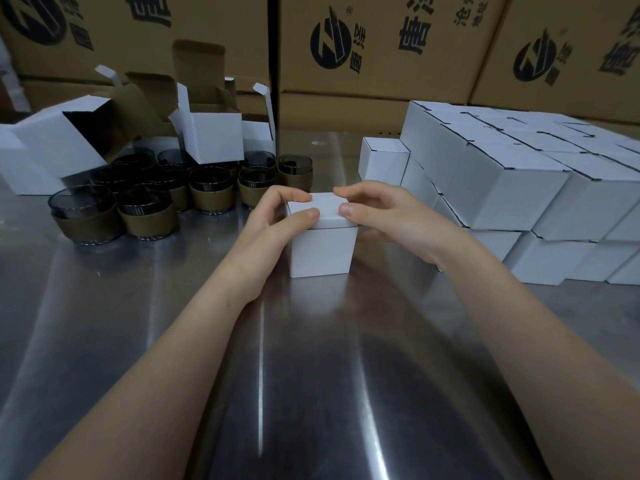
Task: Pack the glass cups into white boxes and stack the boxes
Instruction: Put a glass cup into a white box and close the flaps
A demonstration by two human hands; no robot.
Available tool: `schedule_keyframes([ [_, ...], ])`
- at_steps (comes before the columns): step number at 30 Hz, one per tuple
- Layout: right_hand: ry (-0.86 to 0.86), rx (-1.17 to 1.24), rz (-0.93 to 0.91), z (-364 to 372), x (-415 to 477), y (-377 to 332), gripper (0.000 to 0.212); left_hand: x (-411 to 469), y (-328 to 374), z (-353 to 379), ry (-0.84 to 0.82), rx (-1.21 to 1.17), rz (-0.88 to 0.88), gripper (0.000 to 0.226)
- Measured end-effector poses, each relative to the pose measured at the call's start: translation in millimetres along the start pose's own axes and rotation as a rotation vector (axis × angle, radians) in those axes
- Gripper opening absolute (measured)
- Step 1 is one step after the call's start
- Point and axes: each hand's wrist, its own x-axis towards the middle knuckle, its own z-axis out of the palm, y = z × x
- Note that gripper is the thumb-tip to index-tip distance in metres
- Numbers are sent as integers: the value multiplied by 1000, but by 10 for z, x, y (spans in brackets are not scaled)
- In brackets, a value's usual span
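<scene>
A small white box (320,249) stands upright on the steel table (138,323) in the middle, its lid down. My left hand (277,220) grips its left top edge, thumb on the lid's front edge and fingers over the back. My right hand (384,216) grips the right top edge the same way. Several dark glass cups (145,211) with brown sleeves stand in a cluster at the left. Closed white boxes (519,188) are stacked in rows at the right.
Open empty white boxes (213,136) sit behind and above the cups; one large open box (55,143) lies tilted at far left. Big brown printed cartons (381,46) form a wall along the back.
</scene>
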Motion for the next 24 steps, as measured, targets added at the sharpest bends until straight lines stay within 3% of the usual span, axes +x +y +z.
schedule_keyframes([
  [17, -52, 3, 31, 12, -6, -41, 34, 8, 35, 52, -23, -31, -57, 32],
  [24, -21, -118, -33, 31, -7, -68, 39, 1, 24, 93, -7, -12, -30, 47],
])
